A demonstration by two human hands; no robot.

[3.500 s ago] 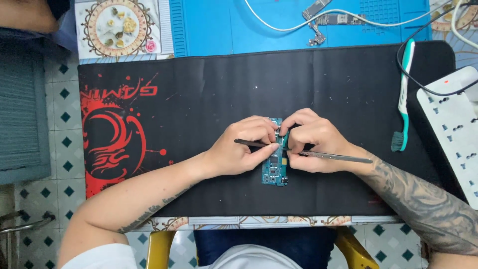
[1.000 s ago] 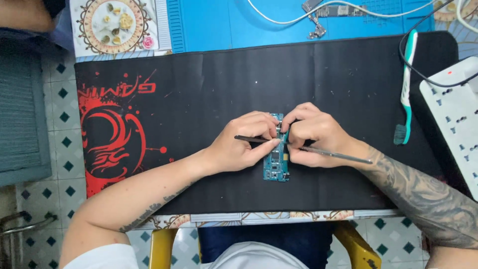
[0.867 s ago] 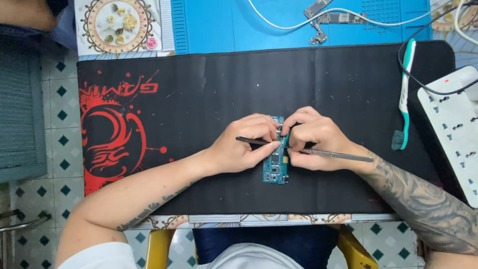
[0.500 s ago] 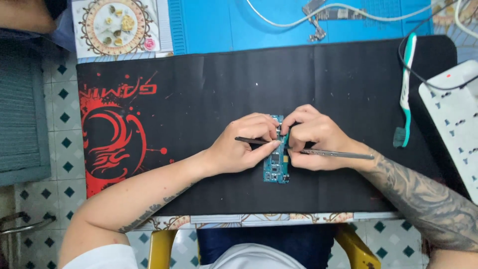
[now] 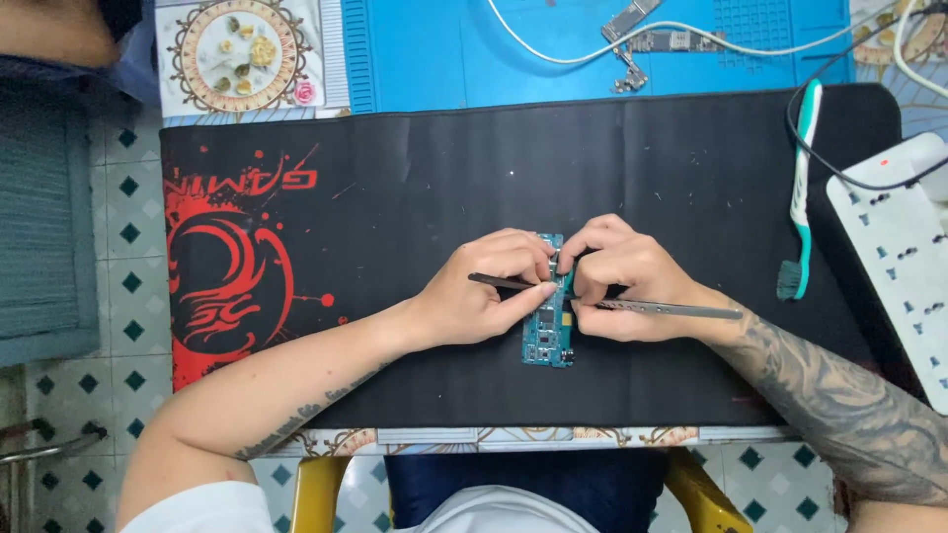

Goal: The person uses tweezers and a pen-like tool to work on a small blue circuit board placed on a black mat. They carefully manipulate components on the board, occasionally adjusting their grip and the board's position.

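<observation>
Head view, looking straight down: a narrow blue circuit board (image 5: 549,331) lies on a black desk mat (image 5: 415,197) with a red dragon print, its long axis running away from the person, toward the blue work mat (image 5: 434,49) beyond. Both hands meet over the board's far half, so the board lies directly under and between them, its near end poking out toward the person's body. The left hand (image 5: 486,296) comes in from the left, fingers curled and pinched on a thin dark tool (image 5: 499,282) that lies crosswise to the board, its tip hidden at the board's upper edge. The right hand (image 5: 622,276) comes in from the right, fingers bunched and pressed down on the board's right edge while gripping a slim metal tweezer (image 5: 681,311) whose shaft trails off to the right, also crosswise. Both hands look equally near the board; each touches it or nearly so, though exact fingertip contact is hidden. Off to the right, well apart, a teal-and-white toothbrush (image 5: 800,188) lies along the mat beside a white power strip (image 5: 899,257). A white cable (image 5: 553,54) and small loose parts (image 5: 642,30) sit on the blue work mat.
</observation>
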